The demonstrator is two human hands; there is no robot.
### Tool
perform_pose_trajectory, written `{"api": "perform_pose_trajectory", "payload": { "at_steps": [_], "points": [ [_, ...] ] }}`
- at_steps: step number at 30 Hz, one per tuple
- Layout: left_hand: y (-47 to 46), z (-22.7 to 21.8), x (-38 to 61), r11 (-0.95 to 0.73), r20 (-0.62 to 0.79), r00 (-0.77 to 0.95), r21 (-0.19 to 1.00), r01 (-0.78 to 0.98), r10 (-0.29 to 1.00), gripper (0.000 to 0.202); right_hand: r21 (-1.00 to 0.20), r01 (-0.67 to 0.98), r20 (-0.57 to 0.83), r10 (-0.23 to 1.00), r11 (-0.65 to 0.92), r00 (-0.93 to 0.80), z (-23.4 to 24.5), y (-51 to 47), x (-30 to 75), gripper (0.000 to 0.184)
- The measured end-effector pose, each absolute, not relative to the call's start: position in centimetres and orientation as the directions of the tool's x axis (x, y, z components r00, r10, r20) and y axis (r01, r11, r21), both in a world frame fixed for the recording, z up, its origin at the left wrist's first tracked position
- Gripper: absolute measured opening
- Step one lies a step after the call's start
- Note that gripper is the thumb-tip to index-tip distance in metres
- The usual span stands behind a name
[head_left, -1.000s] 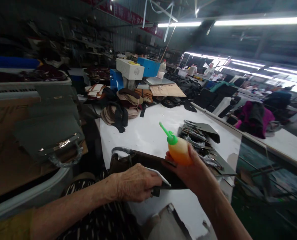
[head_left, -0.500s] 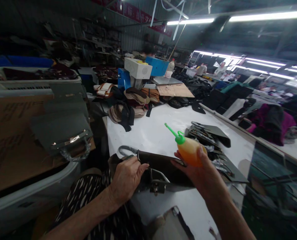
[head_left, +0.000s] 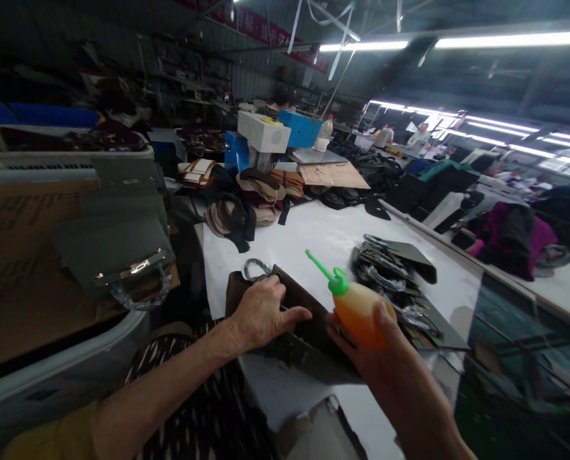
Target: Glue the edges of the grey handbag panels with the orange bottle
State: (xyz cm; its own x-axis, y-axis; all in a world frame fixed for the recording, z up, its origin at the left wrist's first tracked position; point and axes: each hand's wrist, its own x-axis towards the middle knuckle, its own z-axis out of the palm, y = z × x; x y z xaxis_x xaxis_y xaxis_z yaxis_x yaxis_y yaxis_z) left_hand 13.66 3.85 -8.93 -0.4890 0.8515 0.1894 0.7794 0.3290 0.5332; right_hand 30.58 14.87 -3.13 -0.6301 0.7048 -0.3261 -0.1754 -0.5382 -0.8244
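My right hand [head_left: 385, 345] is closed round a squeeze bottle [head_left: 359, 313] with orange contents and a green nozzle, which tilts up to the left. Against the bottle, my right fingertips are near the edge of a dark olive handbag [head_left: 308, 354]. My left hand [head_left: 263, 313] grips the bag's upper edge, fingers curled over it and thumb stretched to the right. The bag's opening gapes between my hands. A plastic-wrapped handle [head_left: 256, 265] rises behind my left hand. The bag stands at the near side of a white table [head_left: 304, 239].
Several dark olive bag pieces with wrapped handles [head_left: 385, 278] lie piled right of the bottle. Strap bundles [head_left: 222, 220] and a white-and-blue machine [head_left: 266, 134] stand farther back. On the left, another olive piece [head_left: 117, 249] rests on a cardboard box [head_left: 26, 255].
The bag has turned, its right part swinging toward me, and its front clasp no longer shows. My left hand has shifted right and up; the bottle has moved slightly left and down.
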Motion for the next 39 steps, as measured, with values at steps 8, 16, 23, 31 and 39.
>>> {"api": "perform_pose_trajectory", "payload": {
  "at_steps": [8,16,23,31,39],
  "points": [
    [4.2,-7.2,16.9,0.582,-0.034,-0.668,0.525,0.621,0.743,0.018,-0.792,-0.247,-0.302,0.710,-0.558,-0.636,-3.4,15.3,30.9,0.035],
    [3.1,-9.1,16.8,0.523,0.182,-0.852,0.720,0.456,0.491,0.057,-0.776,-0.246,-0.310,0.691,-0.580,-0.652,-3.3,15.4,31.1,0.037],
    [3.2,-10.9,16.4,0.535,0.191,-0.871,0.724,0.436,0.452,0.064,-0.772,-0.255,-0.306,0.692,-0.582,-0.654,-3.2,15.3,31.4,0.035],
    [2.9,-9.8,15.8,0.744,0.167,-0.846,0.412,0.526,0.506,0.043,-0.778,-0.255,-0.288,0.687,-0.574,-0.667,-3.1,15.0,31.6,0.031],
    [3.3,-8.6,15.9,0.788,0.254,-0.790,0.137,0.600,0.558,0.031,-0.783,-0.260,-0.294,0.705,-0.565,-0.646,-3.5,15.0,31.6,0.035]
  ]
}}
